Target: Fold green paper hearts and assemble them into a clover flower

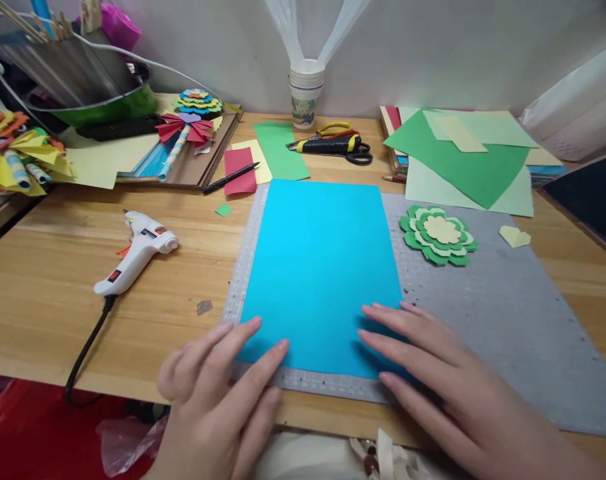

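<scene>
A bright blue sheet of paper (320, 267) lies flat on a grey cutting mat (503, 313) on the wooden desk. My left hand (217, 393) rests at the sheet's near left corner, fingers stretched out and touching its edge. My right hand (433, 373) lies flat on the near right corner, fingers spread over paper and mat. Neither hand holds anything. A layered green and cream paper flower (439, 235) sits on the mat to the right of the sheet.
A white glue gun (137, 252) with a black cord lies at the left. Scissors (337, 145), a pen (231, 177), red and green paper pieces and a stack of cups (305, 93) stand behind. Green sheets (463, 160) lie at the back right, paper crafts at the far left.
</scene>
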Tool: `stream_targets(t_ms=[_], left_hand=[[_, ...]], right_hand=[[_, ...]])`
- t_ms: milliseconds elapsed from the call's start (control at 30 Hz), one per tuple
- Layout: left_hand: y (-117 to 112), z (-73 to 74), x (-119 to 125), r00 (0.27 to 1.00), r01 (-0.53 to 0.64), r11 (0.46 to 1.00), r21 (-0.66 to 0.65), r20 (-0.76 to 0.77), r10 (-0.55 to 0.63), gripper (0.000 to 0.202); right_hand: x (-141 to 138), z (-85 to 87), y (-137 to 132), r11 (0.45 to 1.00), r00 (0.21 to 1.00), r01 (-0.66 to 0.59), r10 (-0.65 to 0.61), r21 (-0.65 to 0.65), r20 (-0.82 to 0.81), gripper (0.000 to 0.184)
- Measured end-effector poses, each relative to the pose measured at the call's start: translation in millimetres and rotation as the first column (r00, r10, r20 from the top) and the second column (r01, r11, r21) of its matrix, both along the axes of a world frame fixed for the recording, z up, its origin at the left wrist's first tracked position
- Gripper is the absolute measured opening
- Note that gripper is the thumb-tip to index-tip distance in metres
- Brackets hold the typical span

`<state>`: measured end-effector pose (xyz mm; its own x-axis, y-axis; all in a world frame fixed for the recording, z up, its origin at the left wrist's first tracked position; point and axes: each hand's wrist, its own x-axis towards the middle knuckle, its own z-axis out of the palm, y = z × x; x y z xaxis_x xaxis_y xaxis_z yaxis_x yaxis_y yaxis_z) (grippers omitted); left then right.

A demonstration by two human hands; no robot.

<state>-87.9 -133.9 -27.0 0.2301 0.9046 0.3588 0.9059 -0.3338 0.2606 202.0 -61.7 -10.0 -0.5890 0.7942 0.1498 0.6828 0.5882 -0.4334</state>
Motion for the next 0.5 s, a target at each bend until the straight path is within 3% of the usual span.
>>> stream_targets(t_ms=[100,167,233,300,400,500], left_hand=[[10.5,-0.7,-1.9,0.997,0.077,0.996,-0.046,0.015,-0.076,0.034],[10.5,3.3,-6.0,0.984,0.155,0.983,-0.094,0.108,-0.145,0.020],[8.5,7.1,-10.2,0.962,0.197,0.972,-0.128,0.215,-0.167,0.027],[7.4,7.4,-11.4,0.967,0.151,0.981,-0.118,0.226,-0.122,0.027],[8.6,0.8,-5.4,0.992,0.035,0.998,-0.046,0.119,-0.029,0.040],[9.2,-7.1,2.6,0.999,-0.009,1.000,-0.007,0.052,0.009,0.042]], right_hand=[[-9.7,-12.7,-6.0,0.994,0.995,-0.083,0.079,0.069,0.063,0.038],[-11.6,-17.6,-8.7,0.991,0.994,-0.089,0.083,0.100,0.070,0.035],[-12.5,-18.8,-9.2,0.990,0.995,-0.084,0.077,0.111,0.068,0.034],[-13.1,-17.8,-9.1,0.990,0.994,-0.083,0.075,0.113,0.073,0.034],[-13.0,-16.1,-10.0,0.988,0.989,-0.106,0.093,0.108,0.119,0.035],[-10.8,-16.5,-10.7,0.988,0.976,-0.112,0.089,0.104,0.200,0.041]])
